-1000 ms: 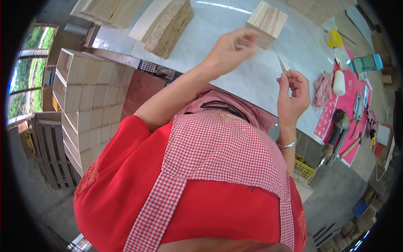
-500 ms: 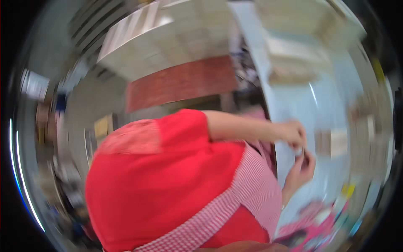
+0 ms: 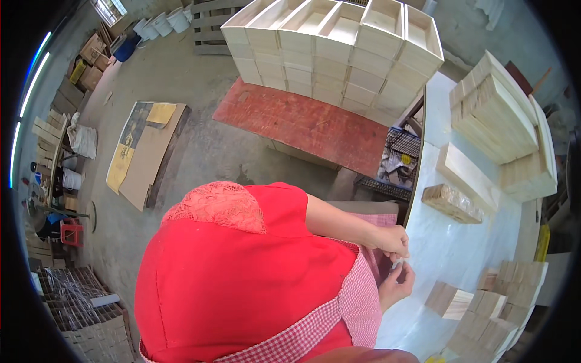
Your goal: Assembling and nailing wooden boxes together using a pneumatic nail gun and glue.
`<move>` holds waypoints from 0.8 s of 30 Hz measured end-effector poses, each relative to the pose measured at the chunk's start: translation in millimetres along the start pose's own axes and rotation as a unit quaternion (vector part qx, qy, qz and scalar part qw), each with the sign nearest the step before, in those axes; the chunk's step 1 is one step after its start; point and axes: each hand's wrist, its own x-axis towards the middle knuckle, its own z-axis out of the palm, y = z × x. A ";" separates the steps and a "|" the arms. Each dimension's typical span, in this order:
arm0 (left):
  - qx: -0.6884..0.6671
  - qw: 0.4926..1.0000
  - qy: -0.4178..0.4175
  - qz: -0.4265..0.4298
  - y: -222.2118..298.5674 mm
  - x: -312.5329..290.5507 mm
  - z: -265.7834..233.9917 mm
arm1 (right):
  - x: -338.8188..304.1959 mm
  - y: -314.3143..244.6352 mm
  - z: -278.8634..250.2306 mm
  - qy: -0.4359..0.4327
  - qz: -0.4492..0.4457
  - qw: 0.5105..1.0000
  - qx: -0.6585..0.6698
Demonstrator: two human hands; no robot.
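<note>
Hands [image 3: 392,240] closer, pale piece [image 3: 399,261] half-hidden

Downward fisheye view from head

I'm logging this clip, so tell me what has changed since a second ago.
The view has swung left. The left hand has moved from near the block to meet the right hand; both now pinch at a small pale piece, though whether it is the thin one held earlier is unclear. The block, drawers and red board look unmoved.
</note>
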 end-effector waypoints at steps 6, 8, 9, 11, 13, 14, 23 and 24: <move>0.044 0.989 0.052 0.133 60.7 -17.0 -66.6 | -0.2 4.4 13.3 0.064 0.085 0.993 0.041; 0.031 0.962 0.132 0.237 95.1 -33.9 -105.9 | -0.1 8.7 13.1 0.061 0.078 0.994 0.035; 0.069 0.932 0.203 0.294 113.3 -41.6 -128.9 | -0.4 11.2 12.7 0.059 0.075 0.995 0.030; 0.084 0.852 0.338 0.390 139.2 -51.9 -179.1 | -0.4 14.8 13.2 0.056 0.069 0.996 0.025; 0.117 0.772 0.443 0.441 160.9 -57.2 -227.4 | -0.2 17.2 13.8 0.056 0.078 0.995 0.021; 0.113 0.742 0.478 0.457 171.0 -62.3 -248.8 | 0.9 17.2 14.5 0.055 0.082 0.995 0.019; 0.081 0.756 0.597 0.255 303.2 -78.3 -406.5 | 4.6 13.5 16.9 0.056 0.087 0.995 0.005; 0.117 0.772 0.591 0.203 317.3 -77.8 -405.0 | 3.6 13.1 17.2 0.059 0.088 0.994 0.007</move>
